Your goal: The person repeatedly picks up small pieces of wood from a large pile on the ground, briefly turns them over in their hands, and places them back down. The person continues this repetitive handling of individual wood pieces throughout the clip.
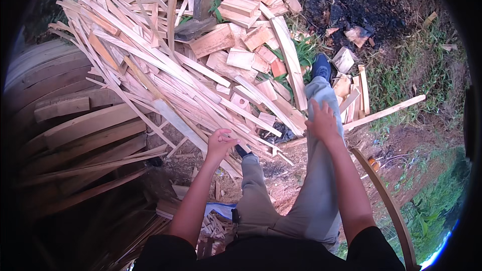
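Left hand [221, 144], 7 o'clock, was half-curled beside strips [168, 81]; grip couldn't be told. Right hand [324, 122], 3 o'clock, was spread, released, over trouser leg [314, 173]. Strips lay heaped toward 10.

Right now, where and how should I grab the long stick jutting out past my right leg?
I'd grip the long stick near its right end, your right hand coming from above: that slim end juts beyond the nearby wood pieces, while farther left your right leg hides it.
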### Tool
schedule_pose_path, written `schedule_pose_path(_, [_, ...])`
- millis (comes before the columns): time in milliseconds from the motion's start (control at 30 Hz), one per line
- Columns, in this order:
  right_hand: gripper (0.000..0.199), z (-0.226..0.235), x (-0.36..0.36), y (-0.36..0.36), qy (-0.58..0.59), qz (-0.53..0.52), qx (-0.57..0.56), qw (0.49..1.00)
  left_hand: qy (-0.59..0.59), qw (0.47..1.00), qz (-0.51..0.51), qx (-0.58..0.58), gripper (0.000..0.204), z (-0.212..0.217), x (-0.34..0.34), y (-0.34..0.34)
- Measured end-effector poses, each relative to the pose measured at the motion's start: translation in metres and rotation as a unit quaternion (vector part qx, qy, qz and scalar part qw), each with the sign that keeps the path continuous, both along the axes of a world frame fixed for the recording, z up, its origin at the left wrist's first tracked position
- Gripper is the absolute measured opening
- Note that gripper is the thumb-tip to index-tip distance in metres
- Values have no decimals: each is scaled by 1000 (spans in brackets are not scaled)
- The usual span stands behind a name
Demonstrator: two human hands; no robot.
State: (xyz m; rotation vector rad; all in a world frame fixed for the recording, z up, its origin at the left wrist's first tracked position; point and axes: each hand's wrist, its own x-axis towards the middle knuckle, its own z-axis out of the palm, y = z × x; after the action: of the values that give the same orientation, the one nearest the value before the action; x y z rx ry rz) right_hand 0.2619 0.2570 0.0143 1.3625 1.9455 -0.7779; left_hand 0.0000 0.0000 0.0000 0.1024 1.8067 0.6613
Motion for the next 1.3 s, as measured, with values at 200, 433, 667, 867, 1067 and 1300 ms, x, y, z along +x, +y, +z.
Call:
schedule_pose_path(200, [60,-111,-84,27,268,-64,-143,951,64,998,14,23,22,-154,-41,116])
schedule_pose_path(433, [44,-132,-92,9,179,160,-159,958,190,981,29,31,30,-233,-78,213])
schedule_pose_path(667, [40,-110,-114,45,270,135,-61,952,190,976,95,48,61,-273,-72,251])
schedule_pose_path(867, [41,-112,-101,64,227,124,-94,961,193,971,110,94,54,-288,-62,303])
schedule_pose_path(1067, [43,-113,-92,83,221,113,-91,964,229,955,99,163,62,-287,-91,380])
schedule_pose_path(1300, [45,-103,-94,103,233,100,-100,962,366,918,137,-70,80,-278,-120,452])
